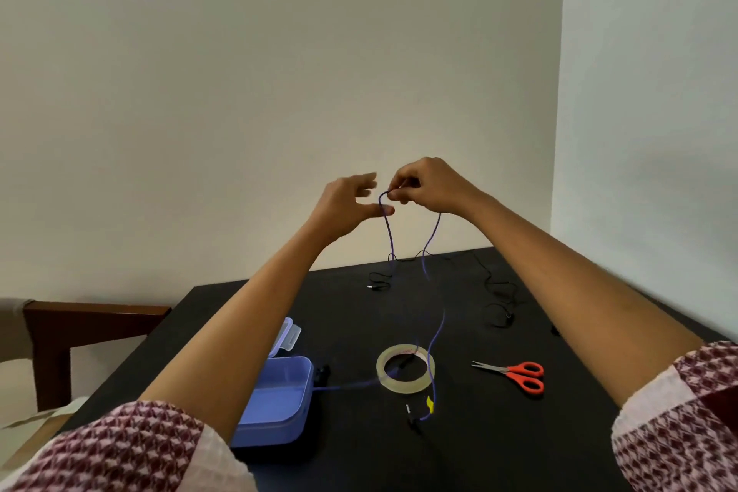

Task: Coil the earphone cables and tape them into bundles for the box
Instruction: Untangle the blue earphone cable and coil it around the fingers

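Note:
A purple earphone cable point(429, 244) hangs in two strands from my right hand point(427, 188), which pinches its fold high above the black table point(579, 431). My left hand point(351, 204) is beside it with fingers spread, its thumb close to or touching the left strand. The cable's lower part runs down across a clear tape roll point(405, 368) to a plug end near a small yellow tag point(430, 403). A black earphone cable point(499, 292) lies loose at the far right of the table, another black cable point(381, 278) at the far middle. An open purple box point(275, 399) sits at the near left.
Red-handled scissors point(519, 373) lie to the right of the tape roll. A wooden chair point(80, 332) stands off the table's left edge. Pale walls meet in a corner behind the table.

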